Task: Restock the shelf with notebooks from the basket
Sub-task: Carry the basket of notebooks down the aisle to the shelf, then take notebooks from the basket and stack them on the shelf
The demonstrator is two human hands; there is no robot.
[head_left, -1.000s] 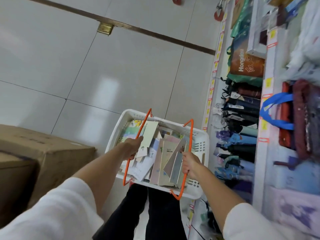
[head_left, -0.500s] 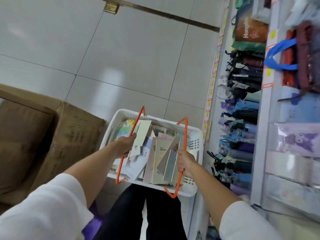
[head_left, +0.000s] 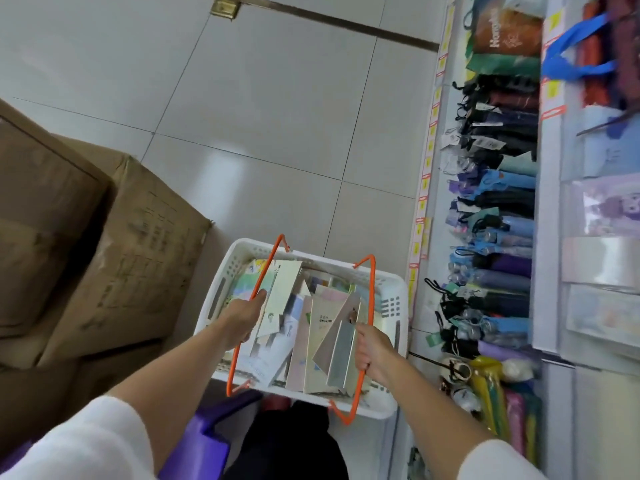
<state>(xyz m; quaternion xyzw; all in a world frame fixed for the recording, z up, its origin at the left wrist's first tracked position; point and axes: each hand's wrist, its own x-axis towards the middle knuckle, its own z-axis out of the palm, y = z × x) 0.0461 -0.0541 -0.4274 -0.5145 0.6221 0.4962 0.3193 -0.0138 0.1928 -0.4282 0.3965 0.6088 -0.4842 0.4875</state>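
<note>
Since the earlier frames the view has shifted: the cardboard boxes now fill more of the left side, a purple object has come in at the bottom edge, and both hands have kept their hold on the basket handles. The white plastic basket is held in front of the person's dark trousers, above the tiled floor and just beside the shelf on the right. The left hand has its fingers curled round the left orange handle, thumb lying forward along it. The right hand is clenched round the right orange handle. The notebooks lie loose and tilted inside the basket, between the two hands, none of them grasped. A cream notebook stands just beside the left thumb; whether they touch cannot be told. A grey notebook leans with its edge just beside the right fingers, and one marked "ENGLISH" sits next to it. Folded umbrellas are stacked on the lower shelf level. A bag with blue straps sits on the shelf above.
</note>
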